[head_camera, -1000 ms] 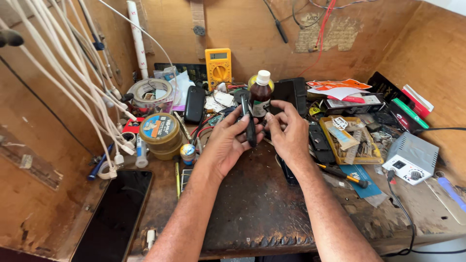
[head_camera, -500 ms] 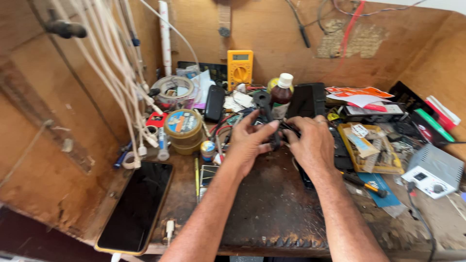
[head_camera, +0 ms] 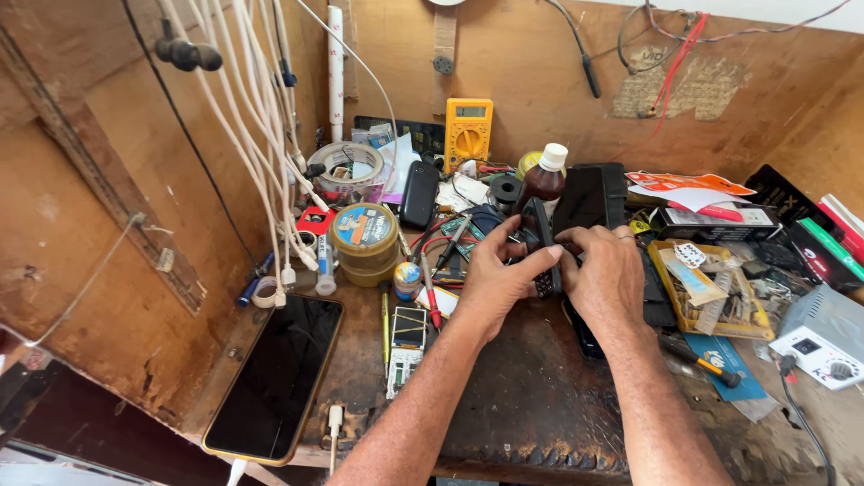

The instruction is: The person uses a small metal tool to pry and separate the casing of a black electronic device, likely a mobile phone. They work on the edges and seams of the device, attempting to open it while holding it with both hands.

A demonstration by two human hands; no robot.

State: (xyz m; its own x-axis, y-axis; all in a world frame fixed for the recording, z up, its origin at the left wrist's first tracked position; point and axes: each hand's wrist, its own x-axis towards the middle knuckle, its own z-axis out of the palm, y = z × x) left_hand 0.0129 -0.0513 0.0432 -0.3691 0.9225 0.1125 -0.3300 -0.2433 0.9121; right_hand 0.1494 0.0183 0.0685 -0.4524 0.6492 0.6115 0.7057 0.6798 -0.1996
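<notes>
Both hands meet over the middle of a cluttered wooden workbench. My left hand (head_camera: 499, 274) and my right hand (head_camera: 607, 274) grip a small black keypad phone (head_camera: 543, 247) between them, held edge-up, with thumbs and fingertips pressed on it. Much of the phone is hidden behind my fingers. A brown bottle with a white cap (head_camera: 543, 180) stands just behind the hands. A red-handled tool (head_camera: 429, 292) lies to the left of my left hand.
A smartphone with a dark screen (head_camera: 274, 378) lies at the left front on a cable. White cables (head_camera: 261, 135) hang at the left. A yellow multimeter (head_camera: 468, 133), a round tin (head_camera: 363, 241), a tape roll (head_camera: 346, 166), a yellow parts tray (head_camera: 711, 288) and a grey power supply (head_camera: 823, 333) surround the hands.
The view has swung left and tilted down, bringing the smartphone at the left front into sight. Both hands keep hold of the small black phone and have lowered it slightly.
</notes>
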